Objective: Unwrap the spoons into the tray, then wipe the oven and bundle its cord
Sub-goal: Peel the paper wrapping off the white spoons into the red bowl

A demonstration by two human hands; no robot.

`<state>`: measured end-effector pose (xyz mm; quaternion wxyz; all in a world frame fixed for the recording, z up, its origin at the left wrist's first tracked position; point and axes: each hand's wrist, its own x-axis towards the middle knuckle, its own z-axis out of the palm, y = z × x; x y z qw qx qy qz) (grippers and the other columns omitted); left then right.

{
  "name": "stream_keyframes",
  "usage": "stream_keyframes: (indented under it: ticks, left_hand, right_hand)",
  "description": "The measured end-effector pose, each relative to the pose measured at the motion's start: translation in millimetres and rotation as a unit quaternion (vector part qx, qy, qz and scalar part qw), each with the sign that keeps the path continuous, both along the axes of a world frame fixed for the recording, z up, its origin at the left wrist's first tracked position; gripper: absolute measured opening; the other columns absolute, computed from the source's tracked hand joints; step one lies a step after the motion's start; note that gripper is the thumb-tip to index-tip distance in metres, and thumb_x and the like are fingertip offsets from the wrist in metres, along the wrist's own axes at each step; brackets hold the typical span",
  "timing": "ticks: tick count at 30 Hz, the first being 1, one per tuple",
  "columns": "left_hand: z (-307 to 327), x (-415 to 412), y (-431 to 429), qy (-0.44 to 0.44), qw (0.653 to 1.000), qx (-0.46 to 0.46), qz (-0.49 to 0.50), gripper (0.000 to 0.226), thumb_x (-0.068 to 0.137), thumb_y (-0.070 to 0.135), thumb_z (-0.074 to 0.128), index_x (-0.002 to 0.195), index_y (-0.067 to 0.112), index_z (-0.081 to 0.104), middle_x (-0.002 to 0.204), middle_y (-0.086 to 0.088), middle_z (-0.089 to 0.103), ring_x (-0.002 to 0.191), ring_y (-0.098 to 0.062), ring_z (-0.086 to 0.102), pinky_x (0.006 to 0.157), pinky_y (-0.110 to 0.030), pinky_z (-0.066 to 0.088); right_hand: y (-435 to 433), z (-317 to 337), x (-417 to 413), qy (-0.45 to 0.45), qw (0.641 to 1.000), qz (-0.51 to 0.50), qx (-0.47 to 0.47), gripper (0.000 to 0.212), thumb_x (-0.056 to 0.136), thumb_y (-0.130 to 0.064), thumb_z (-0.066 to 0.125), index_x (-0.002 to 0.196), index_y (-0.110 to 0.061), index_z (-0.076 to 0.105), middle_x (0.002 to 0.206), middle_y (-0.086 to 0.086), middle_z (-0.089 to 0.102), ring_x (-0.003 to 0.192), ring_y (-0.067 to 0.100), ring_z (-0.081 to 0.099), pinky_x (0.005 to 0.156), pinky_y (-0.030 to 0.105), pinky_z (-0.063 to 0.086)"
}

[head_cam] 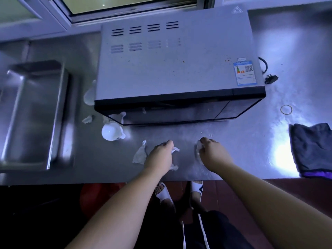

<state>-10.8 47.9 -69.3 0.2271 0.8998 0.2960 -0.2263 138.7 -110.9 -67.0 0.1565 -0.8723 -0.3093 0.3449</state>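
The silver oven [170,65] stands mid-counter, crumbs on its top. Its black cord and plug [270,79] lie at its right side. The steel tray [34,114] sits to the left. A white spoon [112,132] lies in front of the oven's left corner and another white spoon [89,96] lies by its left side. My left hand [159,155] is closed on crumpled clear wrapping [175,150] near the counter's front edge. My right hand [212,151] grips a plastic-wrapped piece [198,147]; what is inside I cannot tell. A loose wrapper [140,155] lies left of my left hand.
A dark grey cloth [312,150] lies folded at the right end of the steel counter [251,150]. A rubber band [286,109] rests right of the oven. A small wrapper scrap [87,119] sits near the tray. A window sill runs behind the oven.
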Motion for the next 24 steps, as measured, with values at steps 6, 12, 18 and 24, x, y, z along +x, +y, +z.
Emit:
stream_keyframes:
  ticks: [6,12,18,24]
  left_hand:
    - [20.6,-35.9,2.8,-0.058,0.990,-0.015,0.125,0.028,0.107,0.029,0.038,0.124,0.023,0.060,0.119,-0.009,0.068,0.106,-0.028,0.064,0.072,-0.027,0.040]
    - [41.0,-81.5,17.4,-0.081,0.945,-0.064,0.310,0.028,0.100,0.015,0.042,0.113,0.020,0.067,0.112,0.003,0.062,0.089,-0.020,0.058,0.070,-0.026,0.044]
    - [44.7,-130.0,40.9,-0.073,0.907,-0.088,0.405,0.038,0.065,0.060,0.064,0.080,0.025,0.061,0.088,0.004,0.066,0.081,-0.018,0.065,0.067,-0.032,0.051]
    - [43.7,-167.3,75.5,-0.073,0.923,-0.091,0.367,0.037,0.073,0.043,0.085,0.096,0.024,0.063,0.092,0.014,0.061,0.086,-0.009,0.062,0.078,-0.030,0.053]
  right_hand:
    - [19.8,16.4,-11.5,0.009,0.999,0.032,0.015,0.015,0.092,-0.009,0.042,0.100,-0.011,0.054,0.091,0.009,0.058,0.076,0.030,0.054,0.059,0.035,0.043]
    - [44.6,32.7,-29.0,0.002,0.995,0.093,0.022,0.024,0.092,-0.012,0.038,0.110,-0.016,0.052,0.095,0.009,0.062,0.078,0.030,0.057,0.059,0.036,0.044]
    - [76.0,42.3,-59.9,0.024,0.990,0.135,0.034,0.035,0.079,-0.031,0.024,0.102,-0.025,0.050,0.095,0.005,0.065,0.081,0.031,0.061,0.072,0.046,0.056]
    - [116.7,39.6,-102.0,0.004,0.988,0.156,0.019,0.027,0.096,-0.016,0.040,0.122,-0.017,0.050,0.106,0.008,0.062,0.084,0.030,0.057,0.066,0.038,0.048]
